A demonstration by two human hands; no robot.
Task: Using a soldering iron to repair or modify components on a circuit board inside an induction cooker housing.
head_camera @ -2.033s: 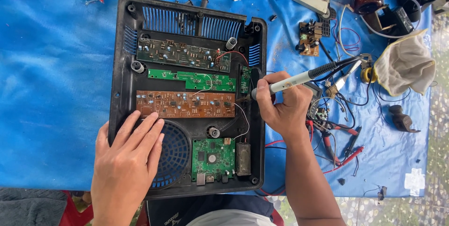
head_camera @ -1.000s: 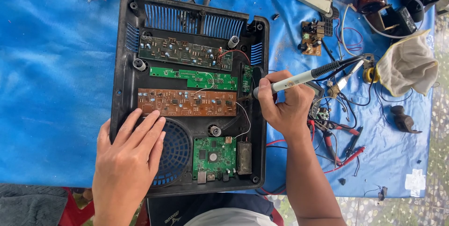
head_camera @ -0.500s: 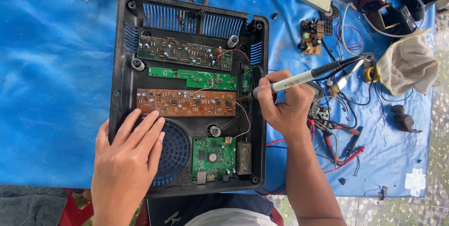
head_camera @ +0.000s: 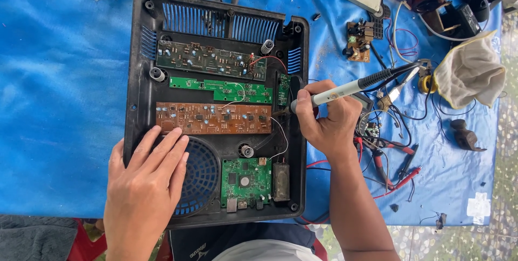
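Basically the left hand (head_camera: 144,185) is lying flat, fingers spread, pinning the open black casing (head_camera: 137,104) steady — while the right hand (head_camera: 326,118) is clamping a soldering iron (head_camera: 345,89) pen-style, tip at the brown board's (head_camera: 213,118) right end.

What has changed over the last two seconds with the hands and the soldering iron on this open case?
Hardly anything. The right hand keeps its grip on the soldering iron, tip at the right end of the brown circuit board. The left hand stays flat on the black case by the round grille. Nothing was picked up or let go; only the view shifted slightly.
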